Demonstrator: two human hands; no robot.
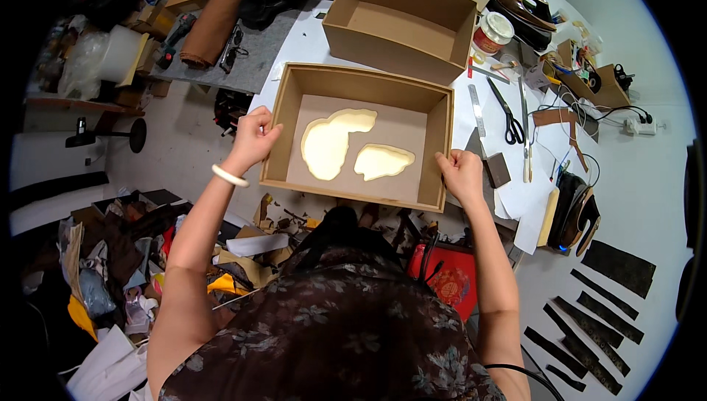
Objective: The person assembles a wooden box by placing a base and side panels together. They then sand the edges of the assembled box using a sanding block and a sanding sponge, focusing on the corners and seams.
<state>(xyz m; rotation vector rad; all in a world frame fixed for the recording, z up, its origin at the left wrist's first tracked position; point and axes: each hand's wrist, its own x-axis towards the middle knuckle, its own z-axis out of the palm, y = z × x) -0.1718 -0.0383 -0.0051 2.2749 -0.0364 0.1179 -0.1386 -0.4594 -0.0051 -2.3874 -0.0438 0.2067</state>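
Note:
A shallow tan cardboard box (353, 196) is held between my two hands at the near edge of the white table. Its floor is a grey-brown panel (401, 121) with two irregular, pale cream cut-out shapes: a large curved one (324, 149) on the left and a smaller one (383, 162) on the right. My left hand (255, 136) pinches the left wall; a pale bangle (230, 176) circles that wrist. Gripping the right wall near its front corner is my right hand (462, 176). Just beyond stands a deeper, open cardboard box (398, 51).
Black scissors (507, 114), a steel ruler (476, 110) and a white-lidded jar (493, 33) lie to the right. Two irons (521, 11) (571, 213) stand on that side. A brown roll (213, 29) rests on the grey table at left. Scraps (110, 276) pile below left.

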